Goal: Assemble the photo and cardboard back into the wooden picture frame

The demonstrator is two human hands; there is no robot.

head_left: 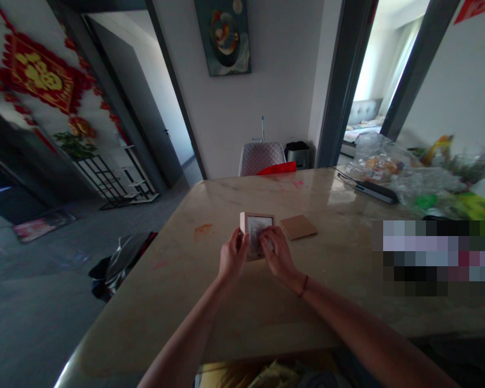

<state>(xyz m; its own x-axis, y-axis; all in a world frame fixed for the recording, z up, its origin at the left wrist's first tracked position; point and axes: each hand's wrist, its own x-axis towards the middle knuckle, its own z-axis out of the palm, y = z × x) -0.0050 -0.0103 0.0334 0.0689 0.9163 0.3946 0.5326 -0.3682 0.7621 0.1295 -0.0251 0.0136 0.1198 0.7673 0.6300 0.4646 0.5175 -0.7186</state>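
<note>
Over the middle of the table, a small pinkish-brown box or frame point(243, 220) is tilted towards me, with a greyish sheet point(258, 225) set inside its rim. My left hand point(232, 256) is closed around its left side, thumb on the near face. The fingers of my right hand point(278, 252) are bent over the right part of the greyish sheet, touching it; whether they pinch anything is hidden. To the right of the box, a flat brown square panel point(299, 227) lies on the table.
The marble-look table point(210, 318) has an orange-brown stain point(202, 230) at left. Plastic bags point(424, 186) and a dark elongated device point(375, 192) with a cord lie at the right. A quilted chair point(262, 155) holding something red point(281, 168) stands beyond the far edge.
</note>
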